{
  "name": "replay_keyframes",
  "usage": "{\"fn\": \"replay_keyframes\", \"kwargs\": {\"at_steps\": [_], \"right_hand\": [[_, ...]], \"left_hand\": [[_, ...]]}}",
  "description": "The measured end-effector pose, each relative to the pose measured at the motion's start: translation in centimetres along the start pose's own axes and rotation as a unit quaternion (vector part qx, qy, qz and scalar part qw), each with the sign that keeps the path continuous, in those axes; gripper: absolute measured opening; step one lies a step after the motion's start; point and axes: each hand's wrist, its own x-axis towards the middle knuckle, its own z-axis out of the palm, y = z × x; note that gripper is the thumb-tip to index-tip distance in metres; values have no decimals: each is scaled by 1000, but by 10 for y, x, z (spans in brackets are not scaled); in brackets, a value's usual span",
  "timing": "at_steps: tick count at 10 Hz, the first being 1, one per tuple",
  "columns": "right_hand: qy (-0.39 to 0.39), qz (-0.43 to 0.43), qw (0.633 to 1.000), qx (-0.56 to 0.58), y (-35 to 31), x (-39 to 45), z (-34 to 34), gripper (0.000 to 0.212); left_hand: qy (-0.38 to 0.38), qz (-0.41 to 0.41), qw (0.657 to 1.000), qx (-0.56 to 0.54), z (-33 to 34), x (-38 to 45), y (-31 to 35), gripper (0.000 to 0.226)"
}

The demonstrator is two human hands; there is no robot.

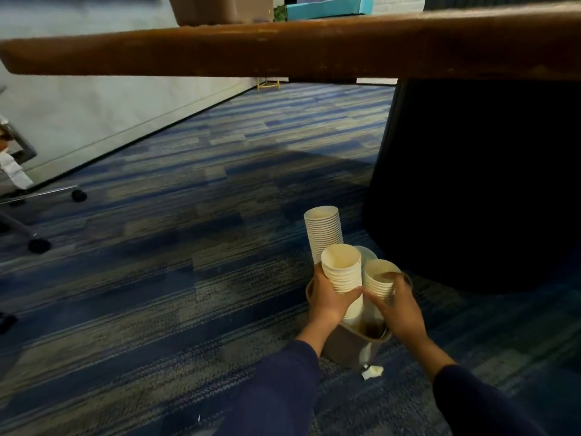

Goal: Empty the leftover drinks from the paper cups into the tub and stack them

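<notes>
Paper cup stacks: left hand [327, 302] grasps one [343, 269], right hand [397, 306] seemingly another [379, 280].

Blue striped carpet [188, 190] covers the floor beneath a brown wooden table [283, 45]; a pale wall [94, 105] stands left, beside chair casters [78, 195].

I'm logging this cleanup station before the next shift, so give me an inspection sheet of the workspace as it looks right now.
Surface: blue striped carpet; work is on the floor.
Job's things: grey tub on the carpet with dark liquid inside; tall cup stack behind it; middle cup stack; right cup stack.
Clutter: crumpled white paper beside the tub.
Grips: left hand holds the middle cup stack; right hand holds the right cup stack.
Cables: nothing seen.
Surroundings: wooden table edge overhead, dark table base, chair casters, white wall.
</notes>
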Motion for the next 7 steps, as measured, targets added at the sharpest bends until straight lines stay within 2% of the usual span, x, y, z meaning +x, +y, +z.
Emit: {"fn": "replay_keyframes", "kwargs": {"at_steps": [1,3,4,5,6,7], "right_hand": [[-25,22,997,-63,7,0,0,55],[-28,11,987,-155,7,0,-8,65],[-41,-2,969,-244,4,-1,-15,71],[-64,-1,949,-309,-3,-4,-24,76],[-81,0,935,-345,-20,-13,-33,76],[-100,12,929,-357,-45,-26,-49,75]], "left_hand": [[-12,-23,1000,-7,-1,-2,-1,96],[-34,-53,998,19,-4,-3,4,97],[-49,-51,994,89,-10,-6,9,97],[-63,-18,976,209,-21,-10,19,101],[-61,37,953,294,-35,-18,38,101],[-68,57,932,352,-50,-29,71,97]]}}
